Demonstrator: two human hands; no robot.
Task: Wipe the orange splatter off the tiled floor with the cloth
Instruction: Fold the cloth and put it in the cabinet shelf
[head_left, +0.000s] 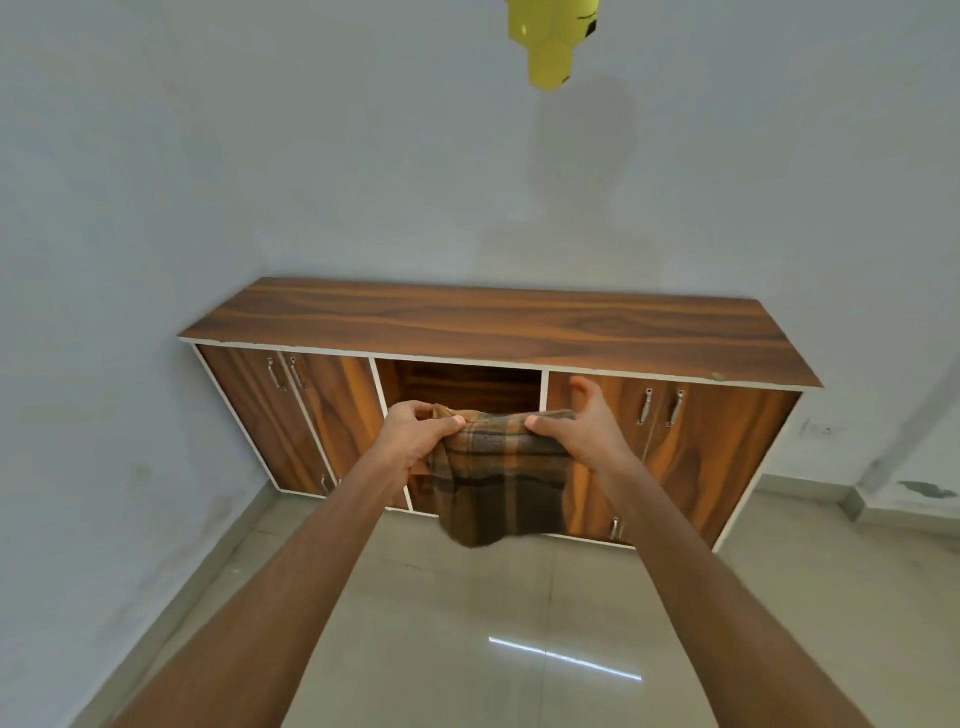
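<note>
**Plaid cloth being held up in both hands before a wooden sideboard**

A pale wall is filling the upper half of the view and is meeting the glossy tiled floor below. A long wood-grain sideboard is standing on that floor with its back against the wall. Its middle compartment is standing open between two pairs of closed doors.

Two bare forearms are reaching forward from the bottom corners. Between them a brown and orange plaid cloth is hanging in the air in front of the open compartment, well above the tiles and touching neither floor nor sideboard. Its lower edge is sagging in a loose curve.

The left hand is gripping the cloth's upper left corner, its fingers curled tight around the bunched fabric. The right hand is holding the upper right corner, its fingers curled over the top edge and its thumb sticking upward.

A yellow object is hanging into view at the top edge. A bright strip of reflected light is lying across the tiles. Small metal handles are showing on the doors.
</note>
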